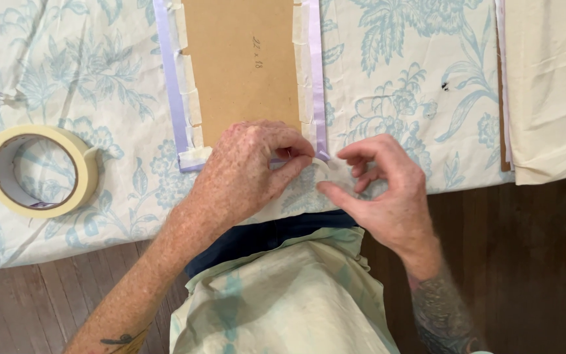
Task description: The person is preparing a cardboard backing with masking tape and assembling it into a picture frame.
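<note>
A brown board (244, 65) lies on floral cloth, wrapped in lavender fabric (170, 85) whose edges are held down by strips of masking tape (191, 108). My left hand (247, 170) pinches the board's near right corner, fingers closed on the fabric fold there. My right hand (381, 190) sits just right of it, thumb and fingers curled and touching the same corner; whether it holds a tape piece is hidden.
A roll of masking tape (37, 170) lies at the left on the blue-flowered cloth (414, 78). Folded cream fabric (551, 92) lies at the right. Dark wooden floor (525, 262) shows in front. Cloth drapes over my lap (283, 295).
</note>
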